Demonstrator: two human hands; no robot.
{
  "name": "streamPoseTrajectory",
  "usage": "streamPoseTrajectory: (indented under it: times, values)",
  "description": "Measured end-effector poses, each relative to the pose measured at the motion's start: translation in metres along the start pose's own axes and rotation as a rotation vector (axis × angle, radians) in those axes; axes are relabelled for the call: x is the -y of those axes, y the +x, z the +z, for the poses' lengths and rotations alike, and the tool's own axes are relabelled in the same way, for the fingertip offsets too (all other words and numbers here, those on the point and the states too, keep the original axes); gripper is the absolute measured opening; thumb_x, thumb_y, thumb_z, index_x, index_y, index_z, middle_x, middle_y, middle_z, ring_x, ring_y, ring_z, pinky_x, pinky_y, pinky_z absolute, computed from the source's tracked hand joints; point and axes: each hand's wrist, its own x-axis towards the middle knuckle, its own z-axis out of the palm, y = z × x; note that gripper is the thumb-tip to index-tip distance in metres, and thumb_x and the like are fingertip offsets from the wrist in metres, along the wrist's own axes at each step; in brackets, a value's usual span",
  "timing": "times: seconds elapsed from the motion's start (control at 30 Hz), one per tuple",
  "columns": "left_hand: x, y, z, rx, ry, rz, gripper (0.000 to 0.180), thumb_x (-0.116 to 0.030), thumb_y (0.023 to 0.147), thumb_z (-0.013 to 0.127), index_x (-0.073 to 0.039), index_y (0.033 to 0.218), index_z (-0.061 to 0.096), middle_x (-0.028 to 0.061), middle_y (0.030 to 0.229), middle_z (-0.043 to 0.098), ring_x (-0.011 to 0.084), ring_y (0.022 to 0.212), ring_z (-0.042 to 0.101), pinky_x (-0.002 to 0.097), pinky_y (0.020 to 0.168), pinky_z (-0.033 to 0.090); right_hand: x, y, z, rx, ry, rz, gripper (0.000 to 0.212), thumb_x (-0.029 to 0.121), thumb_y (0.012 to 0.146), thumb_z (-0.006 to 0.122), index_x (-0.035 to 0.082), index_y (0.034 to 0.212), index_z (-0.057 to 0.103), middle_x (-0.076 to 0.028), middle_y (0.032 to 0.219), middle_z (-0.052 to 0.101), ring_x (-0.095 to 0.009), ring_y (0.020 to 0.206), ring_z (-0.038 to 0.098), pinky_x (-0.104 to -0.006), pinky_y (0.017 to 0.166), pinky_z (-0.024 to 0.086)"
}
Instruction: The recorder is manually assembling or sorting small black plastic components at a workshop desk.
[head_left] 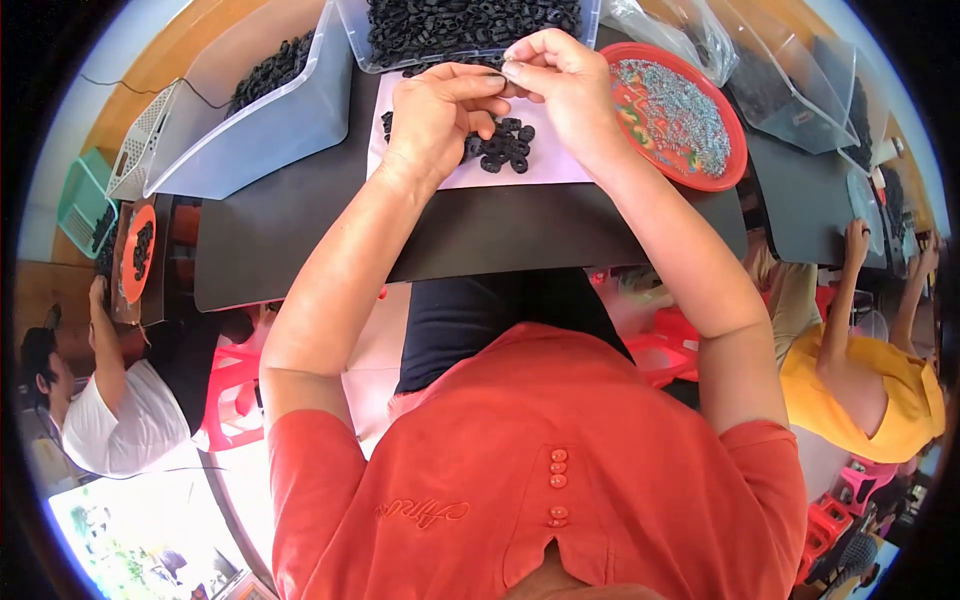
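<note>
Over the far part of the table, my left hand (435, 118) and my right hand (568, 88) meet at their fingertips. Both are closed in a pinch, thumb against forefinger. Something small and dark shows between them, too covered by the fingers to name. Beneath the hands lies a pale sheet (560, 174), with a loose heap of small black ring-shaped parts (497, 150) on it. More black parts fill a clear plastic tub (362, 68) just beyond. To the right of my right hand, a red round tray (738, 150) holds many tiny silvery pieces (680, 110).
A large translucent bin (270, 140) with black parts stands at the left. Beyond the red tray are a clear plastic bag (690, 40) and another clear bin (800, 110). One person in white (125, 420) sits left; another in yellow (850, 385) sits right.
</note>
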Motion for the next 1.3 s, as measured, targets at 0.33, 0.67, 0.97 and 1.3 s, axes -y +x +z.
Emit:
streamPoseTrajectory:
  times: [0.33,0.67,0.97,1.3]
  values:
    - [0.006,-0.005,0.000,-0.048,0.294,0.094,0.015,-0.003,0.073,0.074,0.003,0.085,0.067,0.0055,0.064,0.060,0.0084,0.049,0.051,0.0214,0.040,0.038,0.005,0.006,-0.002,0.126,-0.020,-0.013,0.010,0.003,0.078,0.071,0.001,0.088,0.068,-0.002,0.081,0.067,-0.008,0.075,0.060,-0.0223,0.072,0.048]
    - [0.005,-0.011,0.001,-0.067,0.382,0.141,0.017,-0.007,0.078,0.074,0.002,0.090,0.067,0.0013,0.065,0.060,0.0056,0.049,0.049,0.0200,0.043,0.035,0.000,0.001,-0.014,0.128,-0.153,0.007,0.007,0.003,0.084,0.066,0.000,0.090,0.067,-0.003,0.086,0.066,-0.009,0.083,0.060,-0.0230,0.080,0.047]
    - [0.004,-0.012,0.002,-0.087,0.474,0.199,0.014,-0.006,0.078,0.073,0.002,0.088,0.066,0.0009,0.065,0.060,0.0051,0.048,0.047,0.0200,0.042,0.034,0.008,-0.005,-0.015,0.171,-0.460,-0.216,0.005,0.002,0.084,0.064,-0.001,0.088,0.065,-0.002,0.081,0.064,-0.007,0.078,0.058,-0.0213,0.073,0.047]
    - [0.006,0.001,-0.024,-0.169,0.184,0.158,0.014,-0.002,0.083,0.068,0.007,0.092,0.063,0.0093,0.075,0.064,0.0102,0.056,0.053,0.0212,0.047,0.041,0.022,0.028,-0.040,0.077,-0.979,-0.300,0.008,0.008,0.076,0.064,0.003,0.082,0.065,-0.016,0.080,0.066,-0.029,0.072,0.066,-0.0378,0.069,0.051]
